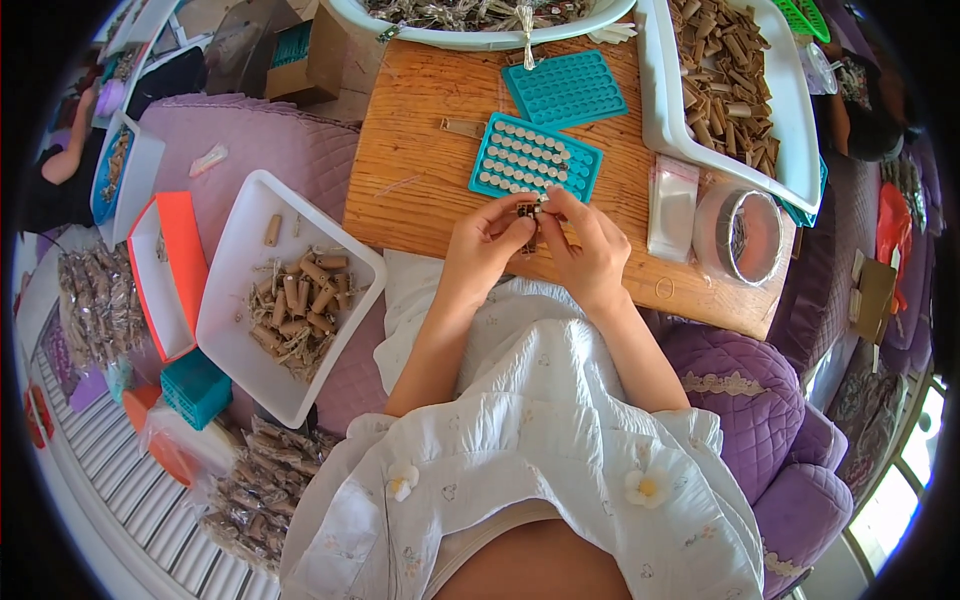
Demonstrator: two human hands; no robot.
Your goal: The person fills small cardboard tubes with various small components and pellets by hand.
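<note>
Over the near edge of the wooden table, my left hand [484,240] and my right hand [592,252] meet, fingertips pinched together. Between them is a small dark piece with a pale part [527,210], possibly a small battery holder; the fingers cover most of it. Just beyond the hands lies a teal tray [584,172] with rows of round silvery button cells [522,150], its right-hand pockets bare. Another teal pocketed tray [572,90] sits behind it. Left of the filled tray lies a flat brown strip [461,127].
A white bin [655,110] of brown cork-like pieces [722,90] stands at right, beside clear bags [673,205] and a tape roll [742,235]. A basin [480,40] of wire bundles is at the back. Left, another white bin [225,245] holds wired corks [300,305].
</note>
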